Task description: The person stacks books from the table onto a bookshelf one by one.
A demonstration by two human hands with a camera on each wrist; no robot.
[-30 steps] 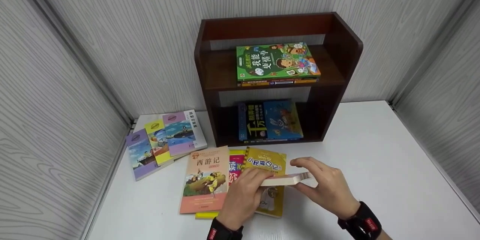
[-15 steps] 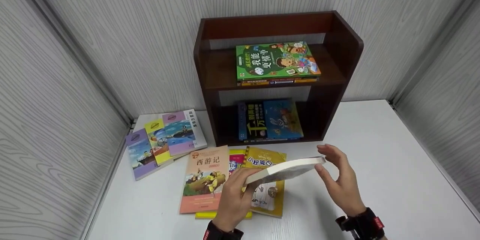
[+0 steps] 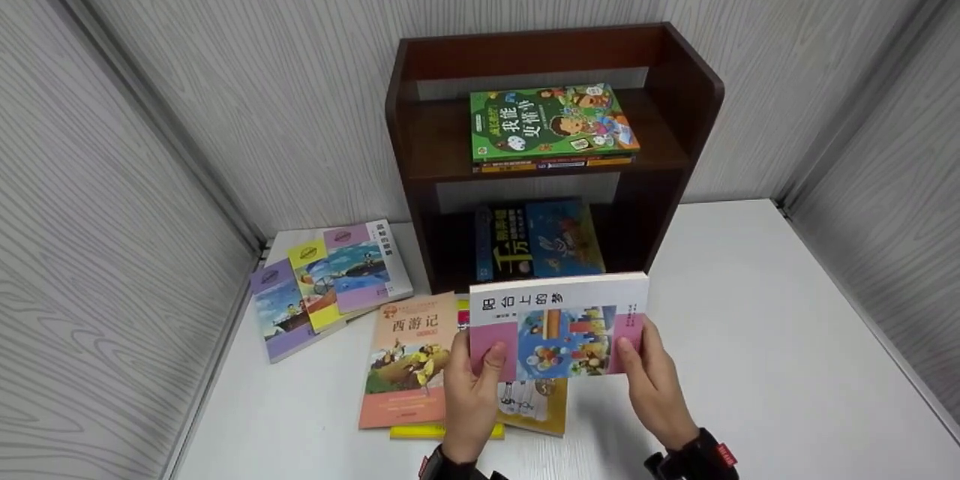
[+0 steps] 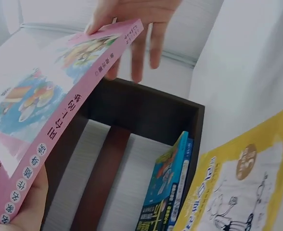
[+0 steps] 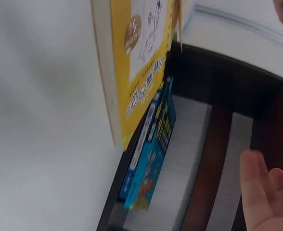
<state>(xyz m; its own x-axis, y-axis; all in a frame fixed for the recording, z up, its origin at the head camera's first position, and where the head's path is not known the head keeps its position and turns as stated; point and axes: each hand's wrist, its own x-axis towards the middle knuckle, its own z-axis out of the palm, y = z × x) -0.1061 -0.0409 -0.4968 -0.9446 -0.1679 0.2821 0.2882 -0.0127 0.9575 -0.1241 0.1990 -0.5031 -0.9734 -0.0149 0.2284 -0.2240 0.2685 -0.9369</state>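
A pink-and-white paperback book (image 3: 564, 336) is raised over the table with its cover facing me. My left hand (image 3: 471, 403) grips its left end, thumb on the cover and fingers behind. On the right end, my right hand (image 3: 661, 390) pinches the book between the thumb in front and fingers behind. The left wrist view shows the pink spine (image 4: 67, 120) and the spread fingers of the right hand (image 4: 141, 29) past the far end. Below lies a yellow book (image 3: 536, 409), partly covered by the held one.
A dark wooden bookshelf (image 3: 547, 56) stands at the back. A green book (image 3: 551, 124) tops its upper stack, and blue books (image 3: 562, 240) lie on the lower shelf. A salmon-coloured book (image 3: 409, 360) overlaps another one on the table. Several purple and yellow books (image 3: 330, 277) fan out left.
The book has turned from edge-on to cover-facing. My right hand, apart from the book's end half a second ago, now holds it. The left hand has kept its grip.
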